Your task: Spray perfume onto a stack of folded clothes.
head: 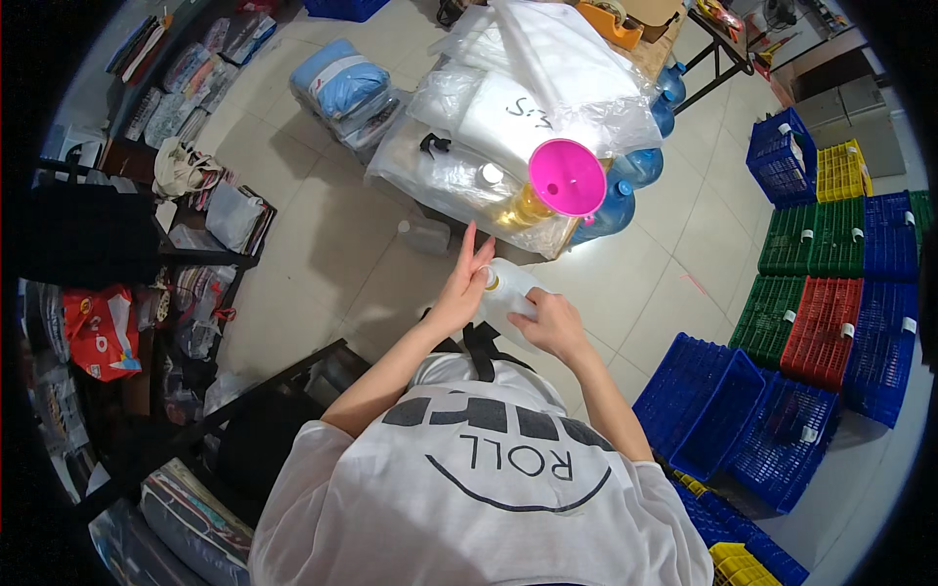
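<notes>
Just in front of my body I hold a translucent plastic bottle point(515, 282), tilted. My right hand point(551, 320) grips its side, and my left hand point(469, 282) is at its neck, thumb by the opening and fingers stretched out. Beyond my hands, on the plastic-covered table, a pink funnel point(568, 178) sits over a bottle of yellow liquid point(526, 207). Left of it lies a clear plastic bottle with a white cap point(489, 173), near a black trigger spray head point(435, 144).
Another clear bottle point(427, 236) is on the floor by the table. Large blue water bottles point(615, 207) line the table's right side. Stacked plastic crates point(821, 315) stand at right; shelves with bagged goods point(220, 220) are at left. An orange tape dispenser point(610, 26) is at the back.
</notes>
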Demonstrator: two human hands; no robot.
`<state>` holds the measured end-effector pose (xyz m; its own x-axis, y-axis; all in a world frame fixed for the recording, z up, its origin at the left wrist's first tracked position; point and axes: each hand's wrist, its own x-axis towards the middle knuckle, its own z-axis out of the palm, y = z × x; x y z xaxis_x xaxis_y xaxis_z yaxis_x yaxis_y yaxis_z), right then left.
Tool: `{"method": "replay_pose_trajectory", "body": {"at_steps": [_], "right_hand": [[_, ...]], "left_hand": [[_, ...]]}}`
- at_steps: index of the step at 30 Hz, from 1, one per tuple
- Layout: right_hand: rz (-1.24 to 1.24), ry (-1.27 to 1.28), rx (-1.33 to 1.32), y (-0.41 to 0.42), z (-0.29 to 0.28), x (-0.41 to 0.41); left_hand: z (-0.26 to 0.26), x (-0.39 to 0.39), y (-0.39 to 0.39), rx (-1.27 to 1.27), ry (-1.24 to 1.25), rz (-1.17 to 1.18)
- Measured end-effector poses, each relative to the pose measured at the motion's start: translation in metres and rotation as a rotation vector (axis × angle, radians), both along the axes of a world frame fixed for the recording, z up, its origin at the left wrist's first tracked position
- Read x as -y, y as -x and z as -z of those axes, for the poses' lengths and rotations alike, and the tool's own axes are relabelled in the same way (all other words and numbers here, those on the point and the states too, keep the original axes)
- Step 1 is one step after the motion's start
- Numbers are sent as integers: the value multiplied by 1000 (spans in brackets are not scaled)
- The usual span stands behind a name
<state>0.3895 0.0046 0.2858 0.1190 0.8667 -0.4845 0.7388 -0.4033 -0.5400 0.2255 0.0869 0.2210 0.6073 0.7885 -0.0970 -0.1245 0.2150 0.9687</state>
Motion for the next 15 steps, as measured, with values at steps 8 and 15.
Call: {"method": "replay_pose_trajectory", "body": {"at_steps": [8, 15], "right_hand": [[44, -29, 13, 41, -7, -10], [109, -53, -13, 68, -16, -15]], "left_hand": [[9, -6, 41, -204, -218, 57], [6, -17, 62, 29, 215, 25]]}}
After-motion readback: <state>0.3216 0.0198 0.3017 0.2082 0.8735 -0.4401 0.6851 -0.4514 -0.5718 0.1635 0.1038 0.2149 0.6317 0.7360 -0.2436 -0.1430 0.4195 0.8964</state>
